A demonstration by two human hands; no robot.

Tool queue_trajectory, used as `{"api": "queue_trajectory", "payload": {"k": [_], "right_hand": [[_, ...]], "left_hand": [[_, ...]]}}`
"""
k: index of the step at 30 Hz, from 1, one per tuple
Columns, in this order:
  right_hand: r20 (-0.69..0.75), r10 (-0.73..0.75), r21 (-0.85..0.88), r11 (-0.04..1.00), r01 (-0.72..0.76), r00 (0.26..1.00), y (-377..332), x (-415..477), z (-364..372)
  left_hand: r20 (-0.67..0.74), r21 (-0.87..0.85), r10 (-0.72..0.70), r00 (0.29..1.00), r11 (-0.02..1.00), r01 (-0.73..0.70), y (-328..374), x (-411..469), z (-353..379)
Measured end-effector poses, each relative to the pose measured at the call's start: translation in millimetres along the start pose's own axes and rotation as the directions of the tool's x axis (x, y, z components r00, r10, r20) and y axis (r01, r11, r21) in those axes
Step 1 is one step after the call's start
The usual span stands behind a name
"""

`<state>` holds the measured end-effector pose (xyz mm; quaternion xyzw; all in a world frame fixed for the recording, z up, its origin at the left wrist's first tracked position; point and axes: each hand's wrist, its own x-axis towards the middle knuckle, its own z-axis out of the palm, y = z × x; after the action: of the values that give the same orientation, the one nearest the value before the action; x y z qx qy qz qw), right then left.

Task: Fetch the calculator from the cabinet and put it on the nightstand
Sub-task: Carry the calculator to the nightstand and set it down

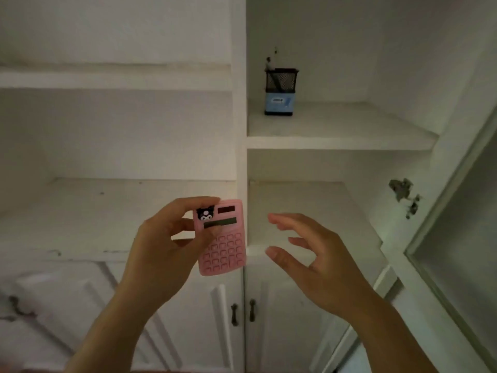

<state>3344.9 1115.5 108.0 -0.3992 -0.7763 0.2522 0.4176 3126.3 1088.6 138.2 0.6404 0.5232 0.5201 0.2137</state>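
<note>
Your left hand [164, 246] covers the left edge of the calculator [224, 249], thumb across part of its display. At one o'clock, the label on the pen holder [281, 84] is too small to read. At three o'clock, the cabinet door [462, 224] runs off the view's edge.

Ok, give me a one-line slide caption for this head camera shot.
Left hand pinches a pink calculator before the white cabinet shelves; right hand hovers open beside it.

Home: white built-in shelving [341, 142], pen holder [281, 91]
</note>
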Motion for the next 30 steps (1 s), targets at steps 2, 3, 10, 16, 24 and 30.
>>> {"api": "queue_trajectory", "payload": {"k": [2,3,10,16,24,30], "right_hand": [[0.107,0.013,-0.008,1.000,-0.012,0.994,2,-10,16],[0.168,0.019,-0.018,1.000,-0.017,0.986,3,-15,24],[0.460,-0.039,0.037,0.999,0.024,0.887,-8,-41,83],[0.683,-0.171,0.173,0.982,0.070,0.710,-24,-82,140],[0.804,-0.392,0.328,0.919,0.217,0.447,-110,-127,235],[0.815,-0.523,0.442,0.840,0.316,0.249,-202,-177,326]], "left_hand": [[-0.040,0.005,-0.087,0.995,0.996,0.087,-12,-26,-2],[-0.069,0.018,-0.127,0.990,0.992,0.128,-18,-39,-1],[-0.254,0.100,-0.335,0.907,0.924,0.369,-35,-138,-14],[-0.452,0.041,-0.437,0.778,0.861,0.507,-30,-236,-36],[-0.664,-0.055,-0.511,0.545,0.761,0.647,-18,-358,-89],[-0.783,-0.093,-0.481,0.393,0.717,0.691,-7,-454,-166]]}}
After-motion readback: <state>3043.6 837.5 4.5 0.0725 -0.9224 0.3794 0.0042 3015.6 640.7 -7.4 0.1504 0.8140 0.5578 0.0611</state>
